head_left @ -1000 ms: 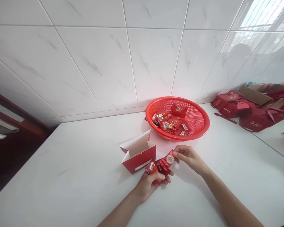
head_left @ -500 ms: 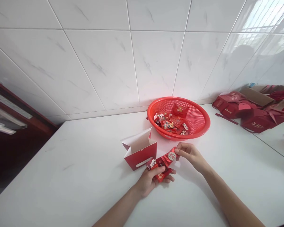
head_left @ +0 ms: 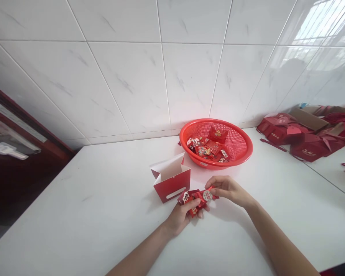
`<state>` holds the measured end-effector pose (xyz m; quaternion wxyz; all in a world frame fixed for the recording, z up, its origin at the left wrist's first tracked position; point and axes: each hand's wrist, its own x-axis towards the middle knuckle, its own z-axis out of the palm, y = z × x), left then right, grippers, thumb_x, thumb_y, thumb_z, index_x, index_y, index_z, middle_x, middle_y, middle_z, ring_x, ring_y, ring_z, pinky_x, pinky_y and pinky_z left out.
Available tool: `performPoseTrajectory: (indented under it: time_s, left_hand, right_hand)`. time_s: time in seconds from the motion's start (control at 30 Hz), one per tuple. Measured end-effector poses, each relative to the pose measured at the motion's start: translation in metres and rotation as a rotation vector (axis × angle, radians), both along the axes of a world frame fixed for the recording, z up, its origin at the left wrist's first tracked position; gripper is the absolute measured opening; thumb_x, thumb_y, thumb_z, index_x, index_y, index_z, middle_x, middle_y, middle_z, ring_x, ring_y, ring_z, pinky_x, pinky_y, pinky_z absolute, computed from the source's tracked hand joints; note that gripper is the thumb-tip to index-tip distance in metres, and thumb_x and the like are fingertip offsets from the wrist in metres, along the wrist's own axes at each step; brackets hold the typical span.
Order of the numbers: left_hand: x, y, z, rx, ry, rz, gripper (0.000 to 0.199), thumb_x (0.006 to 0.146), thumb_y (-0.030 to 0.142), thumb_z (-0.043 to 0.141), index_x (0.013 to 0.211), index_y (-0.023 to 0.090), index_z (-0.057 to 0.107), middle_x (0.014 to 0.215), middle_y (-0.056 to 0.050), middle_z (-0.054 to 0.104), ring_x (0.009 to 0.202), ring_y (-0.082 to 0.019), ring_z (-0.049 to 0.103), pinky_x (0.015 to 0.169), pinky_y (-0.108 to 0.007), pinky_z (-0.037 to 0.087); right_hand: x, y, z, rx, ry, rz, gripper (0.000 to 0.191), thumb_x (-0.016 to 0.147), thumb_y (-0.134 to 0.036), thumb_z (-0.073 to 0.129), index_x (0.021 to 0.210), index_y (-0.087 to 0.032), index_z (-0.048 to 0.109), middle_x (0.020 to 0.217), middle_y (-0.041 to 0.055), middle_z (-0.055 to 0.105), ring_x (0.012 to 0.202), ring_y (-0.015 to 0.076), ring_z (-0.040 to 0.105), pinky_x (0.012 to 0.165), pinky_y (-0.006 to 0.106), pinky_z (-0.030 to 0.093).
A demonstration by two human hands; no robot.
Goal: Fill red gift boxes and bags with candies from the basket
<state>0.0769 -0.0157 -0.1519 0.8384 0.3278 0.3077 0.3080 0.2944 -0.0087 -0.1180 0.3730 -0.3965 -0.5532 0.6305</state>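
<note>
My left hand [head_left: 181, 215] is closed around several red-wrapped candies [head_left: 193, 211], its thumb pressing on top. Across that bunch lies a red candy packet with a round white label [head_left: 207, 196]. The fingers of my right hand [head_left: 228, 190] close on this packet's right end. Just behind the left hand stands an open-topped paper box [head_left: 172, 187], red outside and white inside, with a pale strip low on its front. A red plastic basket [head_left: 245, 152] sits behind my right hand, holding several more wrapped candies [head_left: 208, 148].
Several folded red gift boxes [head_left: 307, 147] are heaped at the right by the tiled wall [head_left: 138, 88]. A seam crosses the white tabletop [head_left: 97, 214] on that side. Beyond the left table edge is dark red furniture [head_left: 23, 161] with a white object on it.
My right hand has brought the labelled packet down and left onto the bunch in my left hand, where the left thumb now reaches it. The view has shifted slightly.
</note>
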Motion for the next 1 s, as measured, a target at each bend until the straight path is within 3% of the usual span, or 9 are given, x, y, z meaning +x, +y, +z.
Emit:
performPoseTrajectory:
  time_s: [0.17, 0.37, 0.47, 0.6, 0.8, 1.0]
  left_hand:
    - [0.000, 0.000, -0.004, 0.022, -0.017, -0.014, 0.045, 0.073, 0.047, 0.087, 0.098, 0.013, 0.071, 0.083, -0.010, 0.077, 0.059, -0.011, 0.058, 0.066, -0.025, 0.044]
    - [0.000, -0.001, -0.001, 0.052, 0.005, -0.039, 0.042, 0.074, 0.044, 0.086, 0.096, 0.014, 0.066, 0.084, -0.010, 0.076, 0.061, -0.011, 0.058, 0.069, -0.027, 0.044]
    - [0.000, -0.001, -0.002, 0.062, 0.008, -0.036, 0.040, 0.076, 0.042, 0.085, 0.097, 0.014, 0.066, 0.084, -0.010, 0.076, 0.063, -0.011, 0.058, 0.071, -0.027, 0.043]
    - [0.001, -0.001, -0.003, 0.058, 0.010, -0.038, 0.042, 0.074, 0.042, 0.086, 0.097, 0.014, 0.065, 0.084, -0.011, 0.076, 0.062, -0.012, 0.058, 0.070, -0.028, 0.043]
    - [0.002, 0.000, -0.002, 0.056, 0.011, -0.038, 0.047, 0.069, 0.045, 0.088, 0.095, 0.013, 0.066, 0.082, -0.011, 0.076, 0.063, -0.013, 0.058, 0.070, -0.029, 0.042]
    - [0.002, 0.000, 0.001, 0.050, 0.017, -0.044, 0.044, 0.070, 0.043, 0.088, 0.093, 0.014, 0.065, 0.083, -0.010, 0.076, 0.062, -0.013, 0.058, 0.071, -0.029, 0.042]
  right_hand:
    - [0.002, 0.008, 0.017, 0.154, 0.104, -0.114, 0.020, 0.085, -0.036, 0.077, 0.092, -0.017, 0.071, 0.076, 0.0018, 0.067, 0.065, 0.0113, 0.058, 0.062, 0.026, 0.049]
    - [-0.034, 0.028, 0.075, 0.494, -0.005, -0.176, 0.010, 0.086, -0.027, 0.074, 0.091, -0.019, 0.071, 0.083, 0.0030, 0.070, 0.076, 0.0161, 0.066, 0.071, 0.031, 0.054]
    - [-0.059, 0.037, 0.093, 0.726, -0.179, -0.194, 0.003, 0.087, -0.019, 0.068, 0.090, -0.020, 0.069, 0.085, 0.0028, 0.071, 0.081, 0.0168, 0.067, 0.074, 0.030, 0.054]
    - [-0.078, 0.044, 0.094, 0.865, -0.364, -0.141, 0.014, 0.085, -0.008, 0.060, 0.089, -0.019, 0.067, 0.084, 0.0013, 0.072, 0.078, 0.0154, 0.066, 0.070, 0.027, 0.051]
    - [-0.079, 0.046, 0.090, 0.912, -0.552, -0.063, 0.023, 0.081, -0.003, 0.057, 0.090, -0.020, 0.070, 0.077, -0.0006, 0.070, 0.073, 0.0147, 0.061, 0.074, 0.029, 0.049]
    - [-0.078, 0.048, 0.090, 0.908, -0.512, -0.042, 0.019, 0.086, -0.007, 0.055, 0.087, -0.020, 0.069, 0.083, 0.0020, 0.073, 0.080, 0.0164, 0.065, 0.075, 0.029, 0.050]
